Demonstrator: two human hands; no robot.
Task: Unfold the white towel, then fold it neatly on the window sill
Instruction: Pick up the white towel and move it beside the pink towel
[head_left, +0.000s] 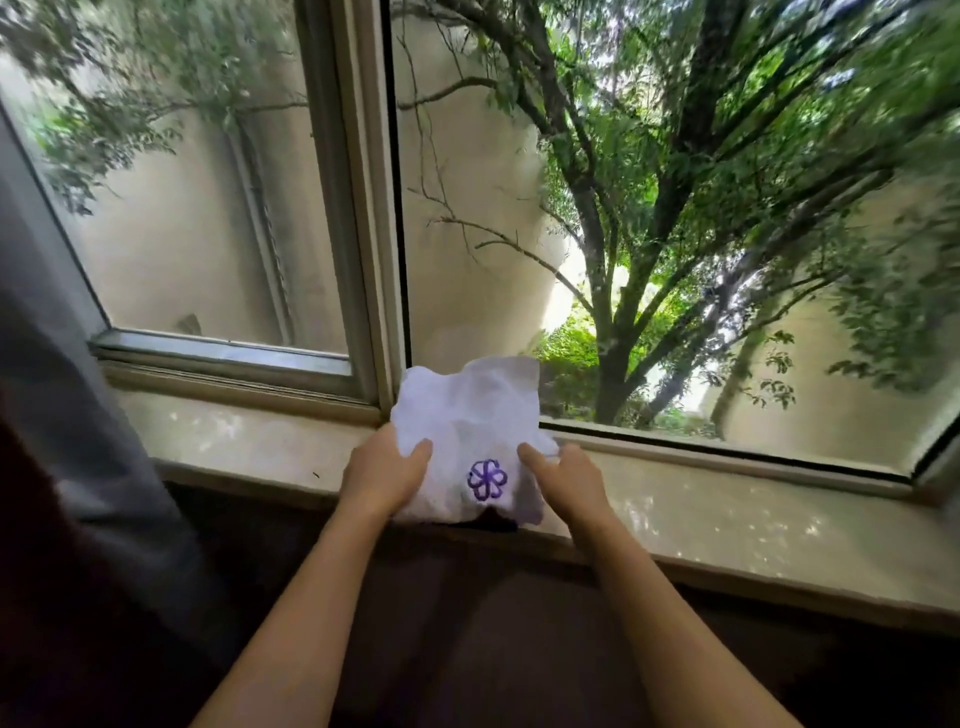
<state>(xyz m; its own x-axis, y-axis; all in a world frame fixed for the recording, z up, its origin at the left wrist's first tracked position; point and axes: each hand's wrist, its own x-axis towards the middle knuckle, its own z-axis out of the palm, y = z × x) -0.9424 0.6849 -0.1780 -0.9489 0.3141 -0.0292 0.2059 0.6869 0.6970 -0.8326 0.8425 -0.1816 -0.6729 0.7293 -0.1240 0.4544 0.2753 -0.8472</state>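
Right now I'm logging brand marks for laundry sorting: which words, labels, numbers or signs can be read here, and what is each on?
No readable text: no words, labels or numbers show.
Only sign: a purple embroidered flower emblem, without letters, on the white towel gripped by the left hand and right hand at the window sill.

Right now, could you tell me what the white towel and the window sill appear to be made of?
White towel: soft cloth, probably terry cotton, since it crumples and bears a stitched purple flower. Window sill: pale polished stone, perhaps marble, since it gleams with mottled reflections.
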